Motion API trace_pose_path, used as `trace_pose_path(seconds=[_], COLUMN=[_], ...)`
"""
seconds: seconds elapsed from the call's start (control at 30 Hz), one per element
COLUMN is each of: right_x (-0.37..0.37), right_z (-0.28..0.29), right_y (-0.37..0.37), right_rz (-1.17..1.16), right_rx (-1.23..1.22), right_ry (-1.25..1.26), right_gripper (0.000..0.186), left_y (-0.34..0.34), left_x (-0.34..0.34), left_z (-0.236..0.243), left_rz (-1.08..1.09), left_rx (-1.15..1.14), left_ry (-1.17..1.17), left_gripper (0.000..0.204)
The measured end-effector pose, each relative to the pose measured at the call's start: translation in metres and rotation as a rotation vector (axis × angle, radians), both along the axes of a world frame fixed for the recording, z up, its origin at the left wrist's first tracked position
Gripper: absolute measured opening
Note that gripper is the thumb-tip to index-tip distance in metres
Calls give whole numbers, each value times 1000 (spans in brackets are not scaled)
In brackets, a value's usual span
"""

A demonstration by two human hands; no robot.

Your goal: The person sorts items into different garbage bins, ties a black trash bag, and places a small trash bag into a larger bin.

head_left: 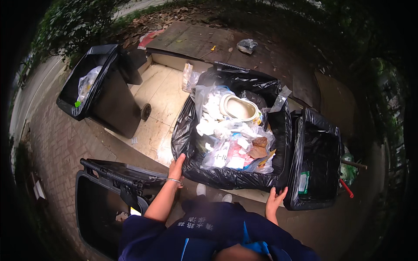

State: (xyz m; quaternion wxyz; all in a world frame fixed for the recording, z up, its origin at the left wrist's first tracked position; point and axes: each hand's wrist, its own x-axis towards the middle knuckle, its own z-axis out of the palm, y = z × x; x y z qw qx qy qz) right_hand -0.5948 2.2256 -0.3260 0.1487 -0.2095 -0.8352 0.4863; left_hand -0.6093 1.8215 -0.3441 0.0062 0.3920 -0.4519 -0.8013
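A large black trash bin [281, 143], lined with a black plastic bag, stands in front of me, full of rubbish. Inside lie a cream-coloured plastic tub [239, 108], crumpled clear bags [213, 124], papers and a brown dry leaf [259, 148]. My left hand [176, 168], a bracelet on its wrist, grips the bin's near left corner through the liner. At the near right edge, my right hand [275, 201] holds the bin's rim, its fingers partly hidden by the liner. Against the bin's right side stands another lined bin [320, 130] with a green packet [304, 182] in it.
A wheeled lined bin [115, 104] stands on the left, beside a tiled platform [159, 91]. Near my left arm is an open dark bin [93, 209]. Boards [187, 41] lie behind. A red stick [346, 188] and greenish bag [348, 172] stick out at right.
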Motion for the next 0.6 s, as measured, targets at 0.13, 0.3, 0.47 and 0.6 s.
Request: trace_pose_path(seconds=[0.13, 0.3, 0.47, 0.6], right_x=[-19, -57, -34, 21], right_z=[-32, -20, -24, -36], right_y=[30, 5, 25, 47], right_rz=[119, -6, 14, -15], right_rx=[-1309, -1546, -1580, -1568], right_ry=[-65, 193, 85, -6], right_gripper=[80, 51, 47, 49], left_y=[11, 17, 44, 67], left_x=[11, 9, 61, 155], left_z=[7, 7, 1, -25], left_rz=[-55, -70, -2, 113], left_rx=[158, 198, 161, 176], left_ry=[25, 219, 229, 202], left_gripper=[47, 46, 50, 46])
